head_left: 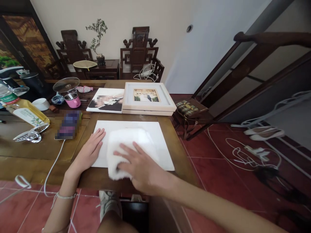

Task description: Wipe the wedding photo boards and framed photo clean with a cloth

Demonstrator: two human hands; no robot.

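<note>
A white rectangular board (165, 158) lies flat near the front edge of the wooden table. My left hand (91, 149) rests on its left side, fingers stretched out and holding nothing. On top of the board is a fluffy white cloth (139, 137), folded or bunched. My right hand (139, 165) presses down on the cloth with fingers spread over it and the thumb at its near edge. Just behind the board lie a photo print panel (109, 101) and stacked framed photos (145, 95).
Left on the table are an oil bottle (26, 110), a silver hair clip (32, 133), a blurred-out phone (69, 124) with a white cable, a pink cup (72, 100) and a glass lid (66, 84). A plaid handbag (186, 108) sits on a chair at right; cables (255, 153) lie on the red floor.
</note>
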